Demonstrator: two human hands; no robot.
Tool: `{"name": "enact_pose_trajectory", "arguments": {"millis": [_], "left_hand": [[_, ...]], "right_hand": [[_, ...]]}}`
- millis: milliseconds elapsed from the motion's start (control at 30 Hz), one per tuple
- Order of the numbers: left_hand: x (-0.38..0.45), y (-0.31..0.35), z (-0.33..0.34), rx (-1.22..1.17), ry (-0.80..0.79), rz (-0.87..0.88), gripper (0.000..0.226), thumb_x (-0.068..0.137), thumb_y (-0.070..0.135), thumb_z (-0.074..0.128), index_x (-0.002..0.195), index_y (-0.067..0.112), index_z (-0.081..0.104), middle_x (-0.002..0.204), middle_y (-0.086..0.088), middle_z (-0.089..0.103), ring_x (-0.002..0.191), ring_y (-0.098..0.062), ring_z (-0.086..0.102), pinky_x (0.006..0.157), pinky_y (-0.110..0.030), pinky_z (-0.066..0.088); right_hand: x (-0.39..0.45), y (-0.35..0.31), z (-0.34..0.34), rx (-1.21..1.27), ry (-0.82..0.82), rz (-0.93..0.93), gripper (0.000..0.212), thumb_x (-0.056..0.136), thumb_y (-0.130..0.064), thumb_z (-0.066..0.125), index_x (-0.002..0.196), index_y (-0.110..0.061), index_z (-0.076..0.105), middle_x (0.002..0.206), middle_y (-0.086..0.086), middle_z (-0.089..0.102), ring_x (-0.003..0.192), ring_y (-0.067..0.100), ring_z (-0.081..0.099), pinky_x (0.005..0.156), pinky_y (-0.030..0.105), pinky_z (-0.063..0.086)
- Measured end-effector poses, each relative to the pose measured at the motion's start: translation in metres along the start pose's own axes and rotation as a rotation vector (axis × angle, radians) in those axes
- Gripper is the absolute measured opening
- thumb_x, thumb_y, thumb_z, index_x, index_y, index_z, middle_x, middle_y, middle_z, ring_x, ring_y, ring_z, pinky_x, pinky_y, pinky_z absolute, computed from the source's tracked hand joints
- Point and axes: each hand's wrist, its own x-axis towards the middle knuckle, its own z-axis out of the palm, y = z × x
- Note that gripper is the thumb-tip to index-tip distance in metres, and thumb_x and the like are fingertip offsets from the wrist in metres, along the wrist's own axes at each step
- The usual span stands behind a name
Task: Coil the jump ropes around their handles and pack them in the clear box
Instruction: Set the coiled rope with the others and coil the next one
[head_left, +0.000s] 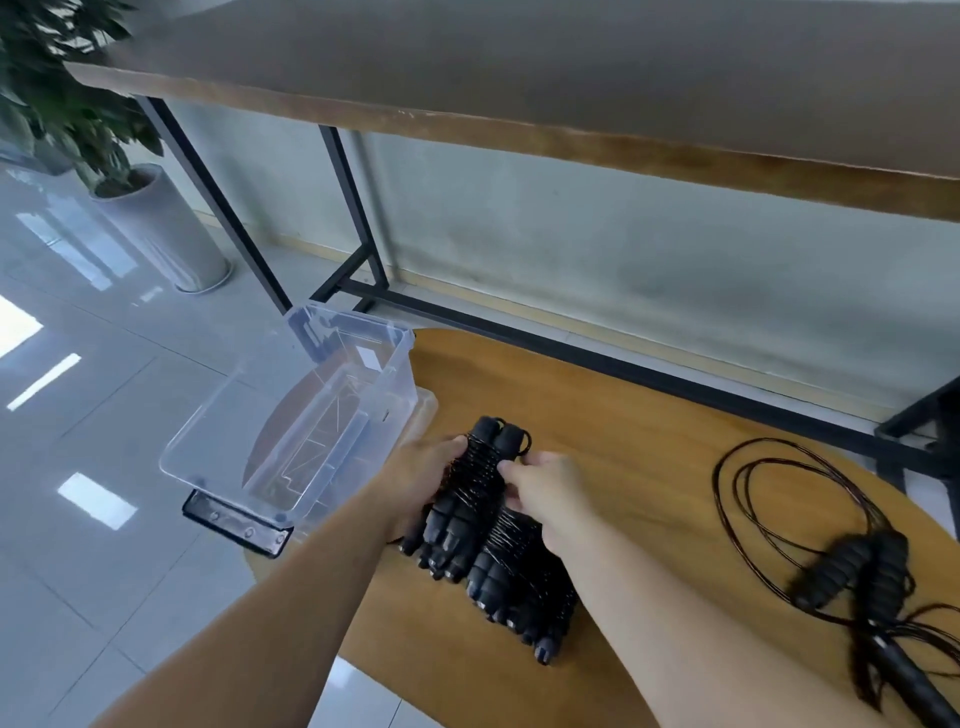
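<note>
Both hands, left hand (423, 467) and right hand (545, 493), are gripping a coiled jump rope (485, 462) beside the clear box (291, 415); an uncoiled rope (810, 519) is lying well right of it.

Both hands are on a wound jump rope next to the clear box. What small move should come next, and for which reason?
Probably lift the wound jump rope leftward into the clear box. Its cord looks fully coiled around the paired handles, the left hand and right hand both grip it, and the box beside it looks empty. The loose rope can wait.
</note>
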Motion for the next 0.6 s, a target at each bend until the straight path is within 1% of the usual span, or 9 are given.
{"name": "enact_pose_trajectory", "arguments": {"millis": [67,133,200,267,367,400,467,533,600], "left_hand": [[0.012,-0.01,-0.01,-0.006,0.01,-0.026,0.019,0.103,0.022,0.049,0.111,0.018,0.066,0.092,-0.001,0.069,0.064,-0.001,0.067,0.053,-0.015,0.05],[0.025,-0.018,-0.018,-0.009,0.022,-0.059,0.016,0.102,0.023,0.05,0.111,0.024,0.063,0.101,-0.001,0.065,0.078,-0.007,0.063,0.067,-0.02,0.05],[0.038,-0.026,-0.023,0.054,0.032,-0.063,0.025,0.102,0.025,0.05,0.125,0.025,0.061,0.116,0.004,0.059,0.097,-0.01,0.055,0.087,-0.024,0.043],[0.05,-0.035,-0.029,0.097,0.043,-0.055,0.039,0.101,0.026,0.052,0.14,0.024,0.052,0.129,0.007,0.052,0.112,-0.012,0.047,0.096,-0.025,0.036],[0.063,-0.045,-0.036,0.19,-0.003,-0.082,0.042,0.102,0.031,0.049,0.143,0.021,0.051,0.146,-0.002,0.047,0.133,-0.019,0.042,0.11,-0.03,0.032],[0.067,-0.047,-0.039,0.212,-0.018,-0.097,0.043,0.102,0.032,0.049,0.143,0.019,0.051,0.149,-0.004,0.046,0.137,-0.021,0.04,0.111,-0.03,0.029],[0.072,-0.051,-0.041,0.221,-0.027,-0.104,0.043,0.102,0.032,0.049,0.143,0.018,0.051,0.149,-0.005,0.044,0.138,-0.022,0.039,0.107,-0.027,0.028],[0.076,-0.056,-0.042,0.23,-0.037,-0.108,0.043,0.102,0.031,0.049,0.142,0.016,0.051,0.149,-0.006,0.045,0.137,-0.023,0.04,0.104,-0.025,0.029],[0.078,-0.059,-0.041,0.261,-0.053,-0.103,0.043,0.102,0.03,0.048,0.142,0.015,0.051,0.148,-0.006,0.046,0.137,-0.022,0.04,0.105,-0.024,0.029]], "right_hand": [[0.027,0.015,0.019,-0.073,0.007,0.005,0.036,0.079,-0.021,0.067,0.096,0.011,0.062,0.079,0.015,0.069,0.074,0.032,0.067,0.086,0.064,0.051],[0.071,0.044,0.035,-0.129,0.004,-0.006,0.047,0.069,-0.031,0.064,0.089,0.011,0.062,0.076,0.018,0.07,0.075,0.035,0.069,0.08,0.065,0.052],[0.093,0.057,0.048,-0.18,0.0,0.019,0.045,0.066,-0.033,0.061,0.08,0.009,0.064,0.087,0.025,0.072,0.077,0.036,0.07,0.079,0.063,0.054],[0.097,0.056,0.058,-0.234,0.016,0.047,0.039,0.071,-0.033,0.06,0.076,0.005,0.066,0.09,0.024,0.072,0.081,0.039,0.072,0.08,0.059,0.056],[0.084,0.042,0.066,-0.272,0.049,0.109,0.032,0.082,-0.024,0.062,0.077,0.008,0.063,0.088,0.023,0.073,0.084,0.038,0.072,0.072,0.047,0.057],[0.084,0.041,0.067,-0.278,0.061,0.128,0.028,0.085,-0.021,0.063,0.074,0.004,0.06,0.084,0.022,0.072,0.081,0.035,0.072,0.064,0.042,0.052],[0.087,0.042,0.07,-0.303,0.077,0.167,0.024,0.09,-0.02,0.063,0.076,-0.002,0.057,0.082,0.015,0.07,0.079,0.029,0.07,0.061,0.036,0.046],[0.093,0.045,0.074,-0.304,0.09,0.195,0.021,0.09,-0.022,0.065,0.086,-0.002,0.06,0.091,0.014,0.071,0.085,0.03,0.072,0.072,0.039,0.058],[0.098,0.05,0.075,-0.316,0.093,0.205,0.025,0.088,-0.024,0.067,0.094,-0.001,0.061,0.096,0.013,0.07,0.088,0.032,0.071,0.082,0.047,0.059]]}}
